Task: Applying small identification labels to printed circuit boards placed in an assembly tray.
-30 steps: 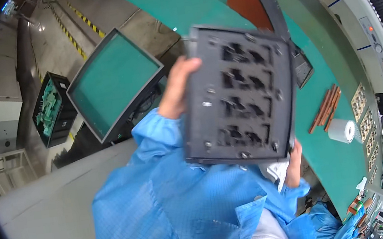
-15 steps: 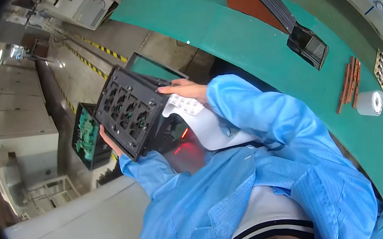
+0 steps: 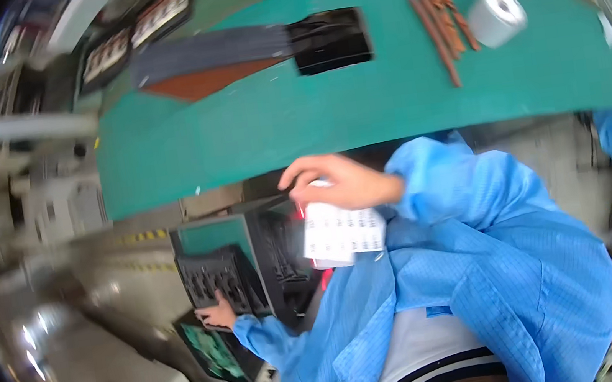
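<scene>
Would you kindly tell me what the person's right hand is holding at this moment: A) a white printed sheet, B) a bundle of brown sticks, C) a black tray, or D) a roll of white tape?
A: the right hand grips a white printed sheet by its top edge, while the left hand rests on the black tray lower down.

Green bench (image 3: 297,126): brown strips (image 3: 439,15), white roll (image 3: 497,15), black tray (image 3: 329,39).

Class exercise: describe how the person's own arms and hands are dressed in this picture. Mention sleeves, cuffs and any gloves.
Both arms wear loose light-blue sleeves of a smock with a fine grid weave, gathered at the wrists. The left hand and the right hand are bare: no gloves, rings or watch show. The smock hangs open over a white garment.
</scene>
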A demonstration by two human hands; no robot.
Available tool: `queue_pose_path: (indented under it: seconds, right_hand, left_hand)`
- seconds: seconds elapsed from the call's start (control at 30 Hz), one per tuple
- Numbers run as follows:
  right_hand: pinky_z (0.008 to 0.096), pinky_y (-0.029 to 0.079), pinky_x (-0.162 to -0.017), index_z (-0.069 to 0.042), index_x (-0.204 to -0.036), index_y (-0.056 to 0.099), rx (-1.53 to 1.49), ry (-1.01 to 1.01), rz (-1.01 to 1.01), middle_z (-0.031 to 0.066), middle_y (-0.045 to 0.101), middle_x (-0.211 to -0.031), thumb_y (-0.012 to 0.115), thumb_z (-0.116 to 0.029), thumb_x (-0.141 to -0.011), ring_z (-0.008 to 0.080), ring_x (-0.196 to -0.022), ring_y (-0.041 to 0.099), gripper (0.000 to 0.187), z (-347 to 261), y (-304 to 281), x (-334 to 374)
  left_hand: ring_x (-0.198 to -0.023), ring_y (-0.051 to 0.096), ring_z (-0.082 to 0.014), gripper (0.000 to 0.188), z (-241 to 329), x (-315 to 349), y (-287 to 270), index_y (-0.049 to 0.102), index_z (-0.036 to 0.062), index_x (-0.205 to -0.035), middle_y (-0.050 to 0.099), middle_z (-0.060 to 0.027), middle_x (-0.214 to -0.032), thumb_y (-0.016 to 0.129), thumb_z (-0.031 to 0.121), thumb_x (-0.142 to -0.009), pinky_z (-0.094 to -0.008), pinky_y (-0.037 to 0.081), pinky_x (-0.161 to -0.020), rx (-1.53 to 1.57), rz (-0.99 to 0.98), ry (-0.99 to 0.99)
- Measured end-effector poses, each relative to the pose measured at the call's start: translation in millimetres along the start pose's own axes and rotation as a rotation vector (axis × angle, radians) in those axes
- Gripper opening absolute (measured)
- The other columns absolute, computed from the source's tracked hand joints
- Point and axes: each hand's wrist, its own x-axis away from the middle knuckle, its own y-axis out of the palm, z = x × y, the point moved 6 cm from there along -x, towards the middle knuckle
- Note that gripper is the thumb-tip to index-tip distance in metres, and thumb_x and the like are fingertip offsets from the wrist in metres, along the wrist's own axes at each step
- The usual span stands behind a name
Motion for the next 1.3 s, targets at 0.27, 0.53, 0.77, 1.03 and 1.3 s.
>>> queue_pose_path:
  seconds: [0.27,0.53,0.77,1.03,1.3]
  right_hand:
    - [0.0207,0.029,-0.054,0.001,-0.117,0.062,0.308,-0.377,1.101,-0.0045,0.050,-0.072,0.051,-0.015,-0.104,0.0014,-0.062,0.041,0.024,-102,-182,192]
    - [0.0237,0.029,-0.053,-0.004,-0.111,0.065,0.464,-0.288,1.354,-0.0048,0.055,-0.072,0.055,-0.020,-0.105,0.0018,-0.065,0.041,0.020,-88,-247,228]
    - [0.0246,0.030,-0.053,-0.005,-0.113,0.064,0.490,-0.328,1.318,-0.0038,0.055,-0.069,0.056,-0.020,-0.103,0.0027,-0.061,0.041,0.020,-86,-244,234]
    - [0.0210,0.036,-0.063,-0.002,-0.111,0.067,0.456,-0.393,1.287,-0.0024,0.061,-0.092,0.055,-0.017,-0.105,0.0036,-0.074,0.045,0.020,-88,-247,230]
    - [0.0234,0.047,-0.077,0.001,-0.114,0.065,0.471,-0.351,1.203,0.0068,0.066,-0.101,0.054,-0.019,-0.106,0.0088,-0.088,0.059,0.024,-87,-262,239]
  left_hand:
    - [-0.116,0.064,-0.0287,0.032,456,185,-293,0.062,-0.0008,-0.127,0.064,-0.0174,-0.127,0.062,0.006,-0.096,-0.0383,0.051,-0.097,0.957,-0.113,1.409]
    - [-0.135,0.045,-0.0406,0.069,659,470,-308,0.046,0.0085,-0.144,0.048,-0.0205,-0.144,0.057,-0.009,-0.078,-0.0485,0.040,-0.110,0.542,0.298,2.511]
    - [-0.125,0.051,-0.0339,0.050,672,474,-306,0.061,0.0102,-0.121,0.058,-0.0109,-0.126,0.068,-0.004,-0.074,-0.0458,0.043,-0.104,0.298,0.266,2.618]
    - [-0.109,0.058,-0.0193,0.048,557,376,-296,0.059,0.0163,-0.118,0.060,-0.0045,-0.125,0.076,0.017,-0.074,-0.0377,0.043,-0.086,0.251,0.334,2.645]
    - [-0.105,0.062,-0.0194,0.051,401,271,-298,0.055,0.0154,-0.117,0.060,-0.0060,-0.120,0.076,0.022,-0.071,-0.0349,0.050,-0.080,0.037,0.247,2.510]
